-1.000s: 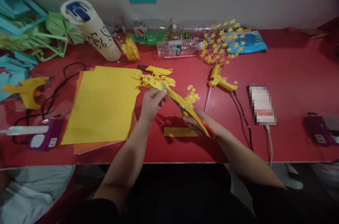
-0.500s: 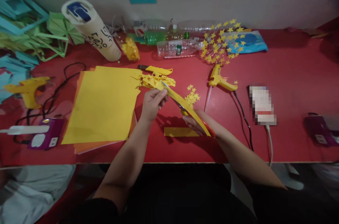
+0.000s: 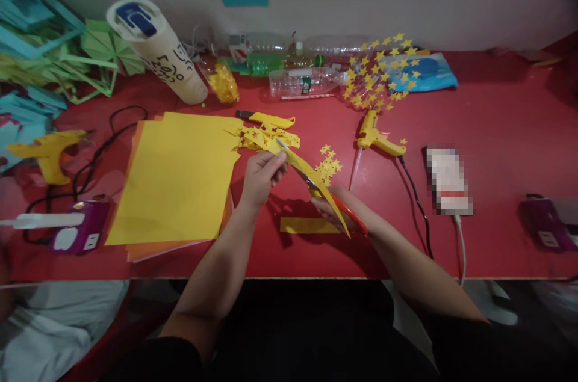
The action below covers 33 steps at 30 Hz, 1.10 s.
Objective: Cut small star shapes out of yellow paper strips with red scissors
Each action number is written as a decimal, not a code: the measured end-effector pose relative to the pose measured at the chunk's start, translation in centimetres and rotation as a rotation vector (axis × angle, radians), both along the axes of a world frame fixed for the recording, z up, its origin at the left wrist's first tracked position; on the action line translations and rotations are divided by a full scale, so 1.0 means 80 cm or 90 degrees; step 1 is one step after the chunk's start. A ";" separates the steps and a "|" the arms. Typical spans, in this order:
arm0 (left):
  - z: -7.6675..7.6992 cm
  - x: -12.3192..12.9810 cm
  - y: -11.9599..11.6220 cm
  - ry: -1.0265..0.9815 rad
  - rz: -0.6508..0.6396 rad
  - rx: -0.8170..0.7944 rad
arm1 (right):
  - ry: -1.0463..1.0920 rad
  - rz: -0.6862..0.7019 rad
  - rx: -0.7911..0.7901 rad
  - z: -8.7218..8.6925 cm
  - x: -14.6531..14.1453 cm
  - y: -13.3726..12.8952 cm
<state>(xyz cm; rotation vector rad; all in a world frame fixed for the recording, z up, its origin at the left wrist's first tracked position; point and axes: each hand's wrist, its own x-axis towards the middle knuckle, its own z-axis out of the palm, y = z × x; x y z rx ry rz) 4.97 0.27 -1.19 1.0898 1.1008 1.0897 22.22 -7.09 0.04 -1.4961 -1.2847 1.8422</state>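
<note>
My left hand (image 3: 264, 176) pinches the far end of a yellow paper strip (image 3: 329, 197) between thumb and fingers. In my right hand (image 3: 326, 209) are scissors (image 3: 354, 213) with red and yellow handles, their blades along the strip and the tip showing near my left thumb. The strip's loose end curves down in front of the right hand and hides part of it. Below lies another yellow strip (image 3: 307, 225) flat on the table. Just beyond the scissors is a small pile of yellow paper stars (image 3: 328, 166). Yellow paper scraps (image 3: 266, 136) with star-shaped holes lie past my left hand.
Yellow sheets (image 3: 176, 183) are stacked at left. A yellow cutter (image 3: 271, 120) lies behind the scraps. One glue gun (image 3: 379, 135) rests at right, another (image 3: 47, 153) at far left. Plastic bottles (image 3: 302, 82), a tumbler (image 3: 169, 63) and a phone (image 3: 448, 180) are also on the red table.
The loose end of the yellow strip has swung left and down, showing more of the red scissor handle. Both hands have stayed almost in place.
</note>
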 end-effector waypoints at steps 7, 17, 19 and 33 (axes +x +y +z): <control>0.004 0.001 -0.001 -0.011 0.004 -0.028 | -0.001 0.004 -0.001 -0.006 0.001 0.001; 0.000 -0.002 0.002 -0.013 0.005 -0.018 | -0.043 0.031 0.075 -0.010 0.007 0.002; -0.002 -0.004 0.004 -0.031 0.019 0.015 | -0.055 0.036 0.086 -0.005 0.009 0.003; 0.012 -0.010 0.011 -0.135 0.046 -0.024 | -0.100 0.044 0.073 0.003 0.008 0.006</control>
